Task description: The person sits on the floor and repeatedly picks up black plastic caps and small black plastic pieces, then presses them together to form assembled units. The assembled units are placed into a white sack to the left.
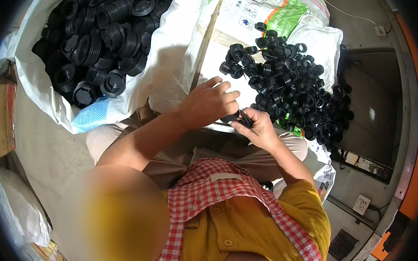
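Above my lap, my two hands meet around small black plastic pieces. My left hand (209,101) is closed, its fingers curled, with a black plastic part (227,119) showing under the fingertips. Pinched in my right hand (261,129) is another dark piece (245,120), from which a narrow pointed bit sticks out toward my wrist. Whether these pieces are joined I cannot tell. Just beyond my right hand lies a heap of small black plastic rings (287,80), some linked by thin stems, on a white sack-covered surface (214,58).
At the far left a large white woven sack (29,79) stands open, filled with black threaded plastic caps (112,38). A wooden strip (208,39) lies beside it. Grey machine panels with an orange edge (413,60) stand at right. Cardboard boxes (2,119) are at left.
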Demonstrator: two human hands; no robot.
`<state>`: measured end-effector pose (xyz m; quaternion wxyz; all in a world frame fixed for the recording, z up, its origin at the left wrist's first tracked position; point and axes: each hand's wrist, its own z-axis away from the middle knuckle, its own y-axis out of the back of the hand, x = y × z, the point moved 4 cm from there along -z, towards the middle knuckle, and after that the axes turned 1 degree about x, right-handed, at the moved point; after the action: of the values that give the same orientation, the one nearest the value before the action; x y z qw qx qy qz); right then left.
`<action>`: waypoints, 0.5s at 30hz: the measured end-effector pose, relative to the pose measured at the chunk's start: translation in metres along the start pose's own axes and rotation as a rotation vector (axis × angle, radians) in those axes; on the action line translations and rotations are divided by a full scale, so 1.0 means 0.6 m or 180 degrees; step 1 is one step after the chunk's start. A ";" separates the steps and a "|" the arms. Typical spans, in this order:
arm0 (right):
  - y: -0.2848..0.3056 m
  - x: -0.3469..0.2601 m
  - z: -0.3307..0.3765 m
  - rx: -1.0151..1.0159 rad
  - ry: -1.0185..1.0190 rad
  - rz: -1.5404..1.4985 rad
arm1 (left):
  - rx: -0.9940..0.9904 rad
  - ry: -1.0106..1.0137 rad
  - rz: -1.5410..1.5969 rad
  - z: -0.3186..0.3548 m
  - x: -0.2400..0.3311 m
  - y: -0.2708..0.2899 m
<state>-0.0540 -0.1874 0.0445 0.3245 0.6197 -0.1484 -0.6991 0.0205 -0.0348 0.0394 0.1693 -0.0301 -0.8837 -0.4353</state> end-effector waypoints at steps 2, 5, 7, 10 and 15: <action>0.006 -0.007 0.003 -0.0924 -0.1553 -0.1826 | 0.0761 -0.0873 0.0087 0.002 0.008 0.022; -0.009 0.025 0.032 -0.2126 -0.1064 -0.3205 | 0.0773 -0.0773 -0.0119 -0.006 0.015 0.044; -0.024 0.051 0.083 -0.2658 -0.0751 -0.4184 | 0.0851 -0.0333 0.0418 -0.011 -0.038 0.098; -0.031 0.094 0.086 -0.1011 -0.0595 -0.5080 | 0.1798 0.1466 0.2416 -0.001 -0.063 0.114; -0.042 0.037 -0.012 0.0668 -0.0009 -0.5697 | 0.0066 0.3077 0.5460 0.016 0.025 -0.047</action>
<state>-0.0545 -0.1813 0.0106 -0.3997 0.5290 0.3262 -0.6738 -0.0020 -0.0459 0.0174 0.7712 -0.4784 -0.4017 -0.1226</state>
